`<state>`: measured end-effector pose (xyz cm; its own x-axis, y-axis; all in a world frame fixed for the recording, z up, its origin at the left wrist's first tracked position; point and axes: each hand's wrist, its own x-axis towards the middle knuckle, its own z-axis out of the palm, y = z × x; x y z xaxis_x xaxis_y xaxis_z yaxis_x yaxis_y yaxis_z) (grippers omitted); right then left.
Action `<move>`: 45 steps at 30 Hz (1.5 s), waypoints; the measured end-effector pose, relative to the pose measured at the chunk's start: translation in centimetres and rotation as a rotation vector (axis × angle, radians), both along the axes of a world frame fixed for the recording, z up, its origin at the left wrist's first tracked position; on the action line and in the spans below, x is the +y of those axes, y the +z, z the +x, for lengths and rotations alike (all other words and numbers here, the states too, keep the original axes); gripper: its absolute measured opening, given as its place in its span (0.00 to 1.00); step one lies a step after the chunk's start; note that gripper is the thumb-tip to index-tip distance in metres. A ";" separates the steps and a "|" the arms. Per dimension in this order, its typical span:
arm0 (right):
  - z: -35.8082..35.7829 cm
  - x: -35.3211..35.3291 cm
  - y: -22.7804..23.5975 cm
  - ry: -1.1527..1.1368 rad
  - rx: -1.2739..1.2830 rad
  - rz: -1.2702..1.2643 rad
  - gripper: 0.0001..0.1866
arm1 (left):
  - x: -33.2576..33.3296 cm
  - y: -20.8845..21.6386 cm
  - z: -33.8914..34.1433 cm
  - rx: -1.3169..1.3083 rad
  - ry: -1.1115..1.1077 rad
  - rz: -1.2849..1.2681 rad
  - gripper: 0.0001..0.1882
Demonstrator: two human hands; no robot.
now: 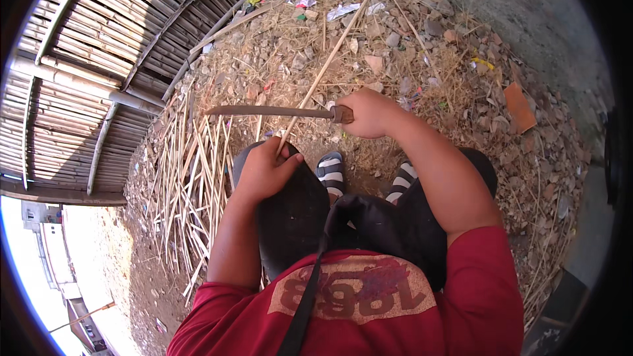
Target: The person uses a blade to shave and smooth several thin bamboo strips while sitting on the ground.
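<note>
My left hand [267, 170] is closed round the lower end of a long pale bamboo strip [328, 59], just over my left knee. The strip slants up and away to the right. In my right hand [369, 113] is the handle of a long, rusty-brown machete [270, 111], its blade pointing left. The blade crosses the strip a little above my left hand; whether the two touch I cannot tell.
To the left lies a heap of split bamboo strips [191, 191] on the ground. A bamboo slat wall [99, 39] stands at far left. Rubble, dry grass and litter cover the ground ahead, with an orange-brown tile piece [520, 108] at right beside a grey wall [527, 33].
</note>
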<state>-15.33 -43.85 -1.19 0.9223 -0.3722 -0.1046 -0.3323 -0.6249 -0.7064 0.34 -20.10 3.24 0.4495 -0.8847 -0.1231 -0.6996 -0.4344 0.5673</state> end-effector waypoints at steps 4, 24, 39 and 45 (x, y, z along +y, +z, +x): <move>-1.1 -2.1 -0.2 -0.004 0.057 0.031 0.13 | 0.0 0.1 0.0 -0.007 -0.023 0.030 0.18; -0.8 0.1 0.8 0.093 0.031 -0.073 0.11 | 0.1 -0.3 -0.2 -0.032 -0.008 0.024 0.20; -1.6 -2.9 0.1 -0.090 0.078 -0.001 0.13 | -0.2 0.2 -0.3 -0.039 -0.035 0.030 0.21; -0.6 -0.5 1.0 -0.059 0.013 -0.055 0.11 | -0.2 0.1 -0.1 -0.001 0.008 0.015 0.21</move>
<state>-15.96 -44.34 -0.17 0.8974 -0.4309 -0.0946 -0.3785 -0.6418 -0.6670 0.27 -20.32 3.31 0.4564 -0.8794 -0.1353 -0.6970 -0.4479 0.5599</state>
